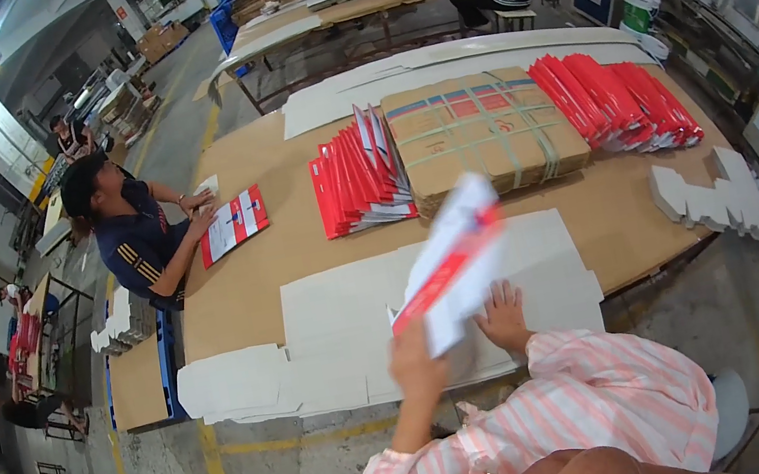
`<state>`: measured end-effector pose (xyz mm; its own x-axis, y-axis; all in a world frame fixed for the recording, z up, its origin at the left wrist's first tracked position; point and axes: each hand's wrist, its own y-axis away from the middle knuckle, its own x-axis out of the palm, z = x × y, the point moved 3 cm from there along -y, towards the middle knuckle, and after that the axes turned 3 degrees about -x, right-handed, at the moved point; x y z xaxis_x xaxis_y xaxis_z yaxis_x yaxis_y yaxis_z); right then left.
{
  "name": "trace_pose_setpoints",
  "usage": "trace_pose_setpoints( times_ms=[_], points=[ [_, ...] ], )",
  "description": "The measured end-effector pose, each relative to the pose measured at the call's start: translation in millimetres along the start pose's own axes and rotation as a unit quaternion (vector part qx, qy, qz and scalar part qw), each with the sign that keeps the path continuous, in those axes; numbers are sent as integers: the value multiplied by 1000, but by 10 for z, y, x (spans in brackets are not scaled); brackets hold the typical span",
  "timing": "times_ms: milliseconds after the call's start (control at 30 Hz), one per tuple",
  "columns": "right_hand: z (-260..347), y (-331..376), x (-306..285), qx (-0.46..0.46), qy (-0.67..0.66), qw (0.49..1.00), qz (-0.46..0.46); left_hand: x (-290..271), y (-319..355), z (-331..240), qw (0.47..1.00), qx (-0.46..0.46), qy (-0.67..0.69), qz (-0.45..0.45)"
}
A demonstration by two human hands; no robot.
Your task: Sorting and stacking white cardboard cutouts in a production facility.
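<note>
Brown worktable (pixel 239 302) carries a strapped cardboard bundle (pixel 483 132) flanked by red-white carton stacks (pixel 357 180), white die-cut sheets (pixel 342 315) along the near edge. Left hand (pixel 418 367) grips a blurred red-white flat carton (pixel 451 265) lifted above the sheets. Right hand (pixel 503 315) lies flat, fingers spread, on the sheets.

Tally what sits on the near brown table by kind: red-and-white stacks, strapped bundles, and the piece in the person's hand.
Red-and-white stacks: 2, one left of the bundle, one right of it
Strapped cardboard bundle: 1
Red-and-white piece lifted by the left hand: 1
Total: 4
</note>
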<state>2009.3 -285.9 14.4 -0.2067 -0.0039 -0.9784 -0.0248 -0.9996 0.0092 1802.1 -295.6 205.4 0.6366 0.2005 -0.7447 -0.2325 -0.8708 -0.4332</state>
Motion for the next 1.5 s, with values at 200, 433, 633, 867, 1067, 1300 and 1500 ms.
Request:
trace_pose_setpoints(
  times_ms=[200, 433, 633, 867, 1067, 1300, 1500],
  points=[
    [-138, 25, -8, 36, 19, 998, -48, -1, 493, 1401, 709, -379, 583, -118],
    [-58, 3, -125, 29, 6, 999, -41, 368, 1026, 2416, 530, -461, 672, -235],
    [-54, 31, -95, 22, 8, 999, -45, 213, 982, 2314, 715, -483, 458, -213],
    [-166, 145, -151, 24, 7, 996, -81, -52, 111, 692, 988, -144, 37, 34],
    [-508, 29, 281, 87, -40, 987, -130, 542, 132, -330, 971, 184, -130, 76],
    [-436, 222, -163, 36, 39, 992, -118, 155, 7, -156, 998, -24, -30, 47],
    [-423, 255, -209, 59, 7, 997, -49, 130, 509, 1477, 753, -410, 512, -63]
  ],
)
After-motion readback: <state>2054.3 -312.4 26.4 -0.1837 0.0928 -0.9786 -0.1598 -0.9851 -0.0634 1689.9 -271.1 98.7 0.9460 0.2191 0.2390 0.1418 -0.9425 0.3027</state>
